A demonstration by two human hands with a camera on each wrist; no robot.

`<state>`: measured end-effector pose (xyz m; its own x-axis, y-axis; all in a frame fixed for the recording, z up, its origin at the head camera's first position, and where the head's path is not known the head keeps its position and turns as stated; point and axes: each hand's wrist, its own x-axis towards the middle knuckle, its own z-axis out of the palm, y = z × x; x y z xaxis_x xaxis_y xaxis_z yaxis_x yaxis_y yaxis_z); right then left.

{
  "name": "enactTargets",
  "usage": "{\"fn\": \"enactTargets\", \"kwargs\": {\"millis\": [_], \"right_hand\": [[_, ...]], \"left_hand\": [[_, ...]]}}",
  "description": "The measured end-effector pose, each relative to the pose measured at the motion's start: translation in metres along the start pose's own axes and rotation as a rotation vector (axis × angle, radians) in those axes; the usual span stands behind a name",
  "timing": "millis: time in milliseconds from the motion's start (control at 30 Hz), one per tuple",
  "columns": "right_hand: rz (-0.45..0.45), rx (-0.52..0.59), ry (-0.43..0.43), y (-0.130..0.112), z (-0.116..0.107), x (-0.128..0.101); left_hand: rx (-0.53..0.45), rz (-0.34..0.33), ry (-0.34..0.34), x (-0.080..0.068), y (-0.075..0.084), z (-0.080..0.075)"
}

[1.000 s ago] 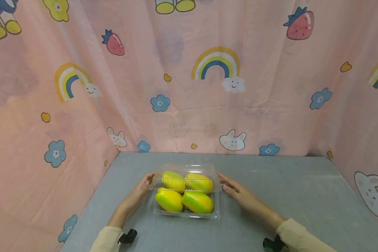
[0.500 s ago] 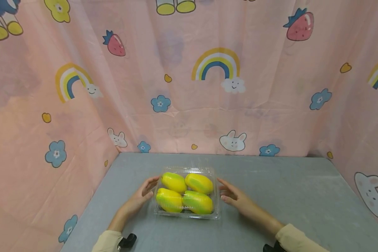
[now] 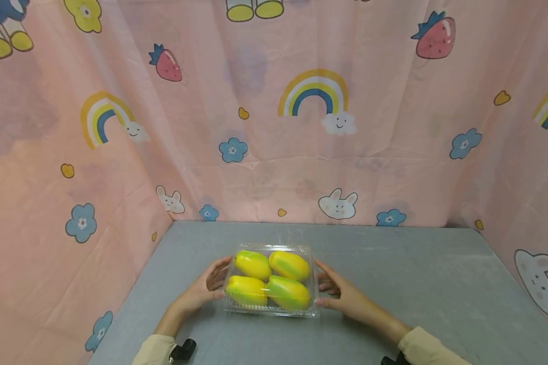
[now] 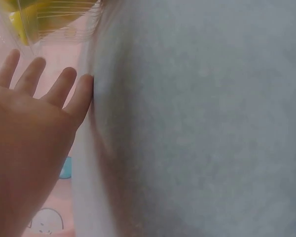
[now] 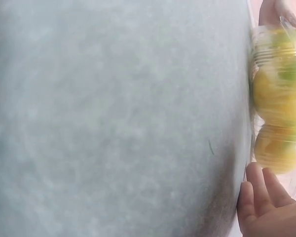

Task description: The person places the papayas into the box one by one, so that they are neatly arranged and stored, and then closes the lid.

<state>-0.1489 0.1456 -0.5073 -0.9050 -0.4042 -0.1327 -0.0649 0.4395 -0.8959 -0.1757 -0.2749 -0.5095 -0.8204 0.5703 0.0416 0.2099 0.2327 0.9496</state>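
Note:
A clear plastic clamshell box [image 3: 271, 312] rests on the grey table with its ribbed lid down over the fruit. Inside lie several yellow-green mangoes [image 3: 288, 293] in two rows, also seen through the box wall in the right wrist view. My left hand [image 3: 200, 288] is at the box's left side, fingertips right at the wall and thumb near the front corner. In the left wrist view its fingers [image 4: 59, 89] are spread and fairly straight. On the other side my right hand [image 3: 344, 294] mirrors it, fingers loosely bent, thumb tip by the front right corner.
The grey table [image 3: 420, 284] extends to both sides of the box and in front of it. A pink cartoon-print curtain [image 3: 274, 167] hangs behind the table and along its left and right edges. Dark wrist cameras [image 3: 182, 350] sit by the cream sleeves.
The lid, raised at the front a second ago, has come down over the mangoes. Both hands have moved slightly toward me along the box sides, thumbs now closer to its front corners.

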Motion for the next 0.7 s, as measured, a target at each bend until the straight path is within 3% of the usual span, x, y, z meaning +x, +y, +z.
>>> {"fn": "enactTargets", "kwargs": {"millis": [200,400,700], "right_hand": [[-0.036,-0.015,-0.028,0.001,0.001,-0.002],[-0.041,0.008,-0.074,-0.004,0.001,-0.002],[-0.061,0.073,-0.131,-0.011,0.001,-0.005]], "left_hand": [[-0.011,-0.067,-0.065,0.002,0.007,-0.001],[0.069,-0.175,-0.125,0.001,0.017,-0.002],[0.093,-0.260,-0.140,0.000,0.031,-0.001]]}}
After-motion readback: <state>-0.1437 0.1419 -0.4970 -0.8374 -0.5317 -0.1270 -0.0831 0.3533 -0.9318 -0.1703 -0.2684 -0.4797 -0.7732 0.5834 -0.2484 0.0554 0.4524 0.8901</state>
